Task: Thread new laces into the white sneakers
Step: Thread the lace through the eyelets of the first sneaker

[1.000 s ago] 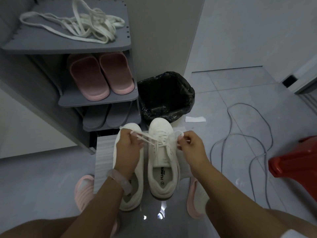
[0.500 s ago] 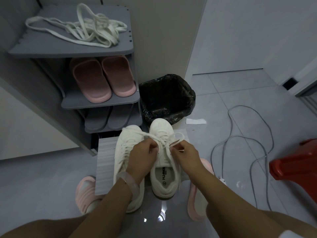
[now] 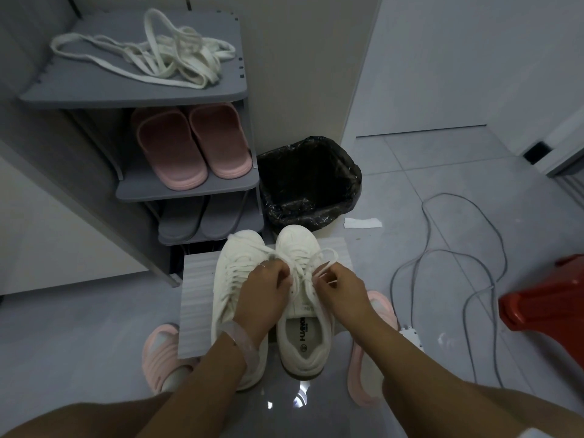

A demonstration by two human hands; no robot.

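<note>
Pair of white sneakers, lower centre of frame, side by side on a grey ribbed mat (image 3: 197, 298); left sneaker (image 3: 232, 279) fully laced; right sneaker (image 3: 300, 324) under both hands; left hand (image 3: 264, 295) pinching lace (image 3: 319, 263) above the tongue; right hand (image 3: 339, 290) pinching a lace loop; spare laces (image 3: 164, 60) heaped on shoe rack (image 3: 132, 96) top shelf, upper left; black-lined bin (image 3: 308, 181) centre.

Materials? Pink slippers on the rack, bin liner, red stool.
Pink slippers: probably moulded foam or rubber; matte, seamless, thick soles.
Bin liner: thin black plastic film; crinkled, glossy highlights.
Red stool: likely hard moulded plastic; smooth, slight sheen.
</note>
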